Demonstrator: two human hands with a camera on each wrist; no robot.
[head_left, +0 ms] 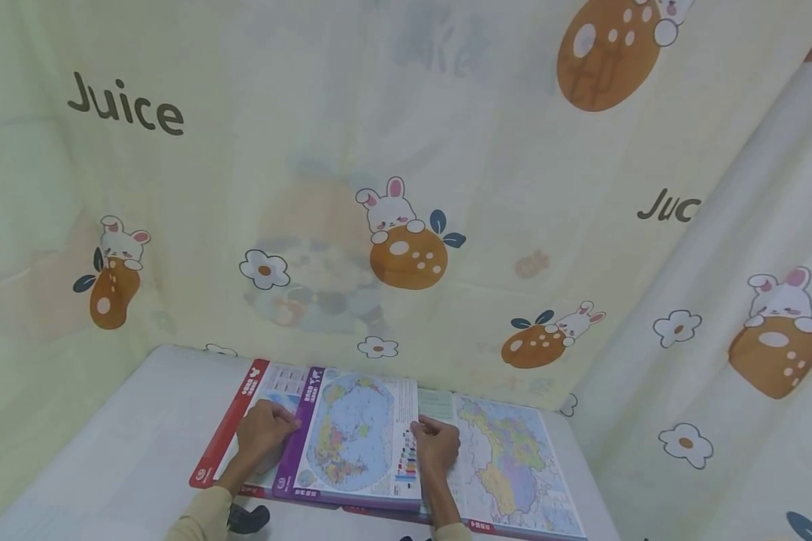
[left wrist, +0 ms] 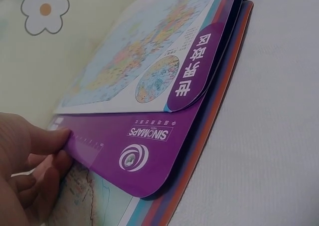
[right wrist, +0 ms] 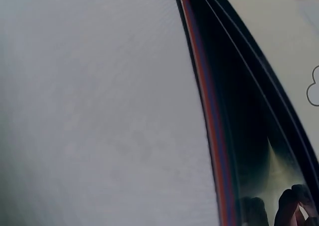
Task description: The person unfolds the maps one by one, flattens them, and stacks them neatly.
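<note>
A world map booklet with a purple side strip lies over a red-edged map booklet, which is spread open on the table. My left hand pinches the purple strip, thumb on top and fingers beneath, as the left wrist view shows. At the opposite edge, my right hand grips the world map booklet with its thumb over the margin. Seen from the right wrist, the booklet's edge is raised above the layers below, and fingertips show under it. A colourful map page extends to the right.
The white tabletop shows left of the booklets and along their near side. Behind stands a pale curtain printed with rabbits, fruit and flowers, close to the far table edge. A small black object appears beside the left sleeve.
</note>
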